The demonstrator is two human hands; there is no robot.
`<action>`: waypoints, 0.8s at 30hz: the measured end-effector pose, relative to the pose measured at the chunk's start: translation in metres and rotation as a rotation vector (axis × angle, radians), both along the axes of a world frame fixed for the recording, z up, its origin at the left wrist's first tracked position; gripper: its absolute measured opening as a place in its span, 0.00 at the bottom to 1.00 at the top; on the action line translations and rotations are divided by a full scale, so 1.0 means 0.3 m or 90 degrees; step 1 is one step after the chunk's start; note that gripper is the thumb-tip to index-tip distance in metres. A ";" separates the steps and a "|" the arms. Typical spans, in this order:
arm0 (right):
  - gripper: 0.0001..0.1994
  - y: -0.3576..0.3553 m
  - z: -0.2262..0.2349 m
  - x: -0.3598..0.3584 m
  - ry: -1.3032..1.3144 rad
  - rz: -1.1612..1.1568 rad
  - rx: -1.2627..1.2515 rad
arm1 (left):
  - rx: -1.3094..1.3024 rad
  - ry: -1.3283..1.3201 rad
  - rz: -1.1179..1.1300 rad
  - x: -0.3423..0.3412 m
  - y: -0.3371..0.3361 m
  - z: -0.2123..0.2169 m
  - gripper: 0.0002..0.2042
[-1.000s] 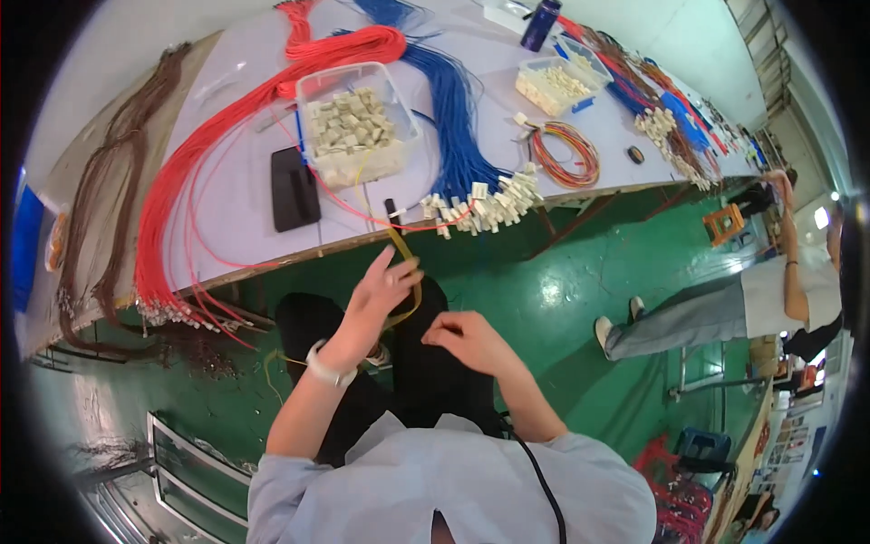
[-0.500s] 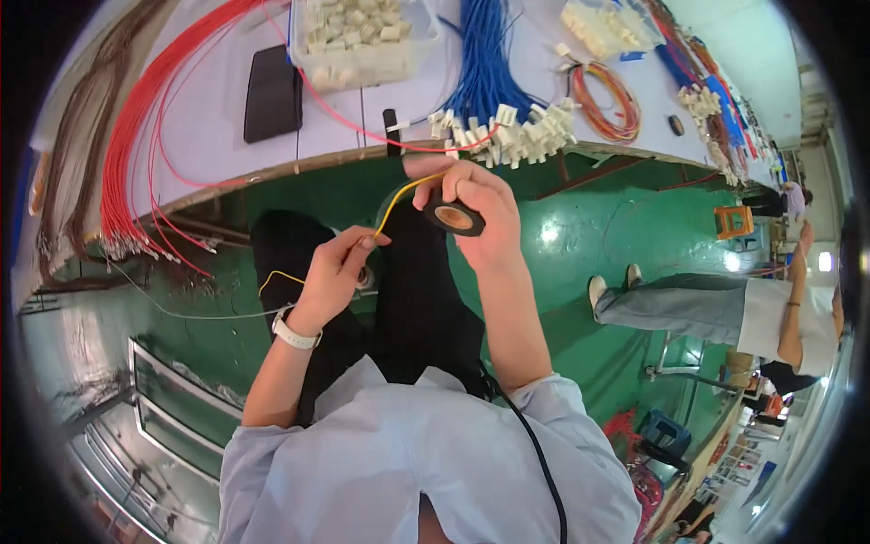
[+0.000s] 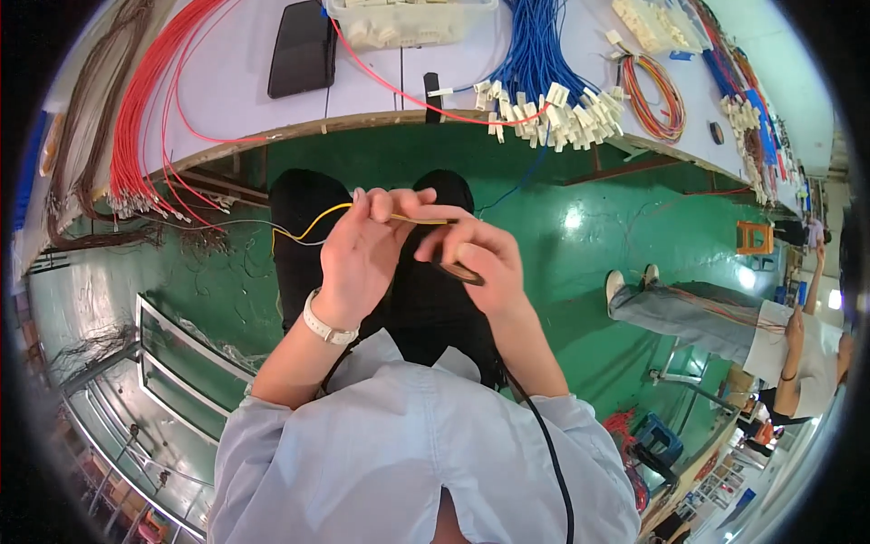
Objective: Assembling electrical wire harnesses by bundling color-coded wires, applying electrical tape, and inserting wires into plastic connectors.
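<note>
1. While the yellow wire (image 3: 313, 220) is pinched between the closed fingers of the left hand (image 3: 362, 254), it is kept taut across to the right hand (image 3: 476, 263), just beside it above the lap.
2. The right hand is curled shut around a small dark roll of tape (image 3: 459, 270); what is seen of it is only an edge under the fingers, so it is probably tape, though that cannot be told for sure.
3. The step in hand is judged to be a wrap laid on the wire where the two hands meet; it is best done with the wire held straight and tense by the left hand, and with the roll kept close against it so that each turn overlaps the one before.
4. Slack should be watched for: the wire's loose end is looped away to the outer side of the left hand, toward a tangle of red wires (image 3: 145, 118) hung over the table edge (image 3: 272, 136), and it could be snagged there.
5. Ahead of both hands, white connectors (image 3: 553, 113) on blue wires (image 3: 535, 45) are spread on the table.
6. Well apart, beyond the right hand, another person (image 3: 725, 317) is stood on the green floor (image 3: 589, 227) and is not in the way.
</note>
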State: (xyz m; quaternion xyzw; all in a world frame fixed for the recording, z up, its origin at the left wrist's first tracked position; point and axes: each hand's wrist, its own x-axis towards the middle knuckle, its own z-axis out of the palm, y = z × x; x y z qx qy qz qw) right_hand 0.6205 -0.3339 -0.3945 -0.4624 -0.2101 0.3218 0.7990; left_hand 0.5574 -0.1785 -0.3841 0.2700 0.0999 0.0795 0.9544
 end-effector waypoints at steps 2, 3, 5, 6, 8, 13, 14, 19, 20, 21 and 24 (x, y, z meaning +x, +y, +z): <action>0.09 -0.074 -0.024 0.023 0.045 -0.005 0.035 | -0.233 -0.034 -0.065 0.011 0.039 -0.038 0.18; 0.10 -0.106 -0.021 0.030 0.065 -0.037 -0.003 | -0.301 0.051 -0.088 0.004 0.066 -0.045 0.18; 0.11 -0.157 -0.060 0.074 0.134 0.031 0.031 | -0.228 0.164 -0.265 -0.008 0.116 -0.088 0.17; 0.13 -0.141 -0.087 0.095 0.191 0.150 0.075 | -0.209 0.207 -0.330 -0.015 0.121 -0.098 0.17; 0.14 -0.076 -0.181 0.093 0.246 0.292 0.041 | -0.174 0.277 -0.382 -0.056 0.094 -0.056 0.17; 0.11 0.132 -0.340 0.124 0.342 0.495 0.038 | -0.177 0.304 -0.281 -0.200 0.174 -0.085 0.18; 0.11 0.172 -0.347 0.117 0.332 0.547 0.028 | -0.160 0.296 -0.267 -0.227 0.176 -0.087 0.17; 0.12 0.364 -0.298 0.066 0.266 0.632 0.072 | -0.232 0.154 -0.256 -0.357 0.192 -0.139 0.17; 0.13 0.391 -0.287 0.067 0.265 0.631 0.131 | -0.225 0.177 -0.214 -0.362 0.187 -0.125 0.15; 0.13 0.396 -0.279 0.084 0.247 0.594 0.122 | -0.230 0.181 -0.214 -0.363 0.183 -0.118 0.15; 0.13 0.395 -0.241 0.134 0.255 0.564 0.095 | -0.058 0.214 -0.153 -0.357 0.175 -0.111 0.07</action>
